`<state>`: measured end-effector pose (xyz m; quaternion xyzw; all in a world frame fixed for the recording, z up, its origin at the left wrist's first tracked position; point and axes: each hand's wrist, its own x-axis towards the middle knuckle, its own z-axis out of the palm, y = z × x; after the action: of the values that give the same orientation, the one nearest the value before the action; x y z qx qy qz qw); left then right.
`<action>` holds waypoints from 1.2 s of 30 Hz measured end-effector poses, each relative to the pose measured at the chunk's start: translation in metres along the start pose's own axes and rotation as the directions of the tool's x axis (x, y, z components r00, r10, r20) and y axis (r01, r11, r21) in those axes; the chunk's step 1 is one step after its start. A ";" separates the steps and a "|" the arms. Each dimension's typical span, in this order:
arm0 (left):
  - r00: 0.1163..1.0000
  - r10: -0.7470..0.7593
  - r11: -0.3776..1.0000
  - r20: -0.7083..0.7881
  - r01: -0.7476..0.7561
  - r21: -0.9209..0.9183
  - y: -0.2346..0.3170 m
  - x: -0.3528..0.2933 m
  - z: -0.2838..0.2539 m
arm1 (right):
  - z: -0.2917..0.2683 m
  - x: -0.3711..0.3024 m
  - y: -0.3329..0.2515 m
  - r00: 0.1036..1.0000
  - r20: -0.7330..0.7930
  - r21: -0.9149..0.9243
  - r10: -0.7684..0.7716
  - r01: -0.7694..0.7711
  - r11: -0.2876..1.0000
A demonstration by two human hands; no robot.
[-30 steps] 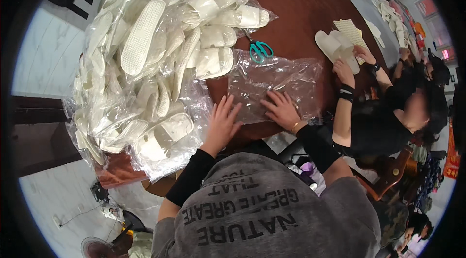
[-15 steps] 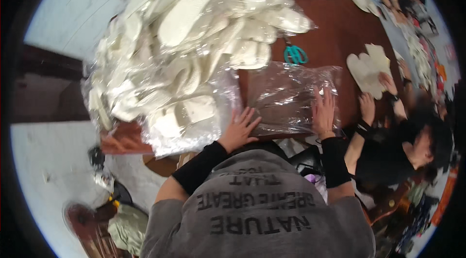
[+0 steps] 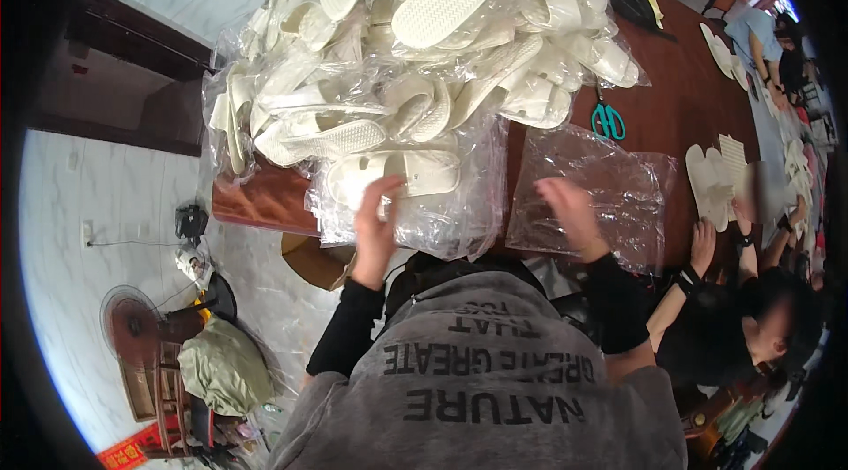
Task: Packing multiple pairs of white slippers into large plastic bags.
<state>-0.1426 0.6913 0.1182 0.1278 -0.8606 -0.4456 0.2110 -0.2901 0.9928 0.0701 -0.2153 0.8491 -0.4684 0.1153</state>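
My left hand (image 3: 374, 236) is raised at the near edge of the slipper pile, fingers apart and holding nothing. Its fingertips overlap the lower edge of a white slipper (image 3: 435, 173) that lies on a stack of clear plastic bags (image 3: 450, 224); I cannot tell whether they touch. Over the left part of a flat, clear plastic bag (image 3: 632, 192) hovers my right hand (image 3: 572, 216), its fingers stretched out and nothing in them. Beyond both hands rises a big heap of white slippers (image 3: 455, 0), many wrapped in clear plastic.
Teal-handled scissors (image 3: 608, 121) lie past the flat bag on the brown table (image 3: 658, 81). At right, a co-worker's hands (image 3: 704, 245) are beside white slippers (image 3: 708, 178). A fan (image 3: 134, 326) and a cardboard box (image 3: 314, 258) stand at left.
Both hands have lifted off the table and moved left. My left hand went from the flat bag's edge to the stacked bags; my right hand left the flat bag's right part. The view has shifted.
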 end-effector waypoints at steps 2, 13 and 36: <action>0.978 -0.089 0.994 -0.190 0.100 0.051 -0.032 -0.006 -0.026 | 0.051 0.006 -0.018 0.970 0.189 0.220 0.153 -0.194 0.956; 0.833 -0.427 0.898 -0.351 0.436 -0.056 -0.227 -0.013 -0.097 | 0.096 0.047 -0.193 0.940 0.263 0.708 -0.216 -0.037 0.705; 0.913 -0.316 0.789 0.259 0.404 -0.462 -0.159 0.121 -0.097 | 0.035 0.005 -0.077 0.938 -0.014 0.514 0.347 -0.291 0.807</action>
<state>-0.1977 0.4820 0.0675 0.1922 -0.6872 -0.6966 0.0747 -0.2610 0.9286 0.1166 -0.0065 0.7259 -0.6584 0.1990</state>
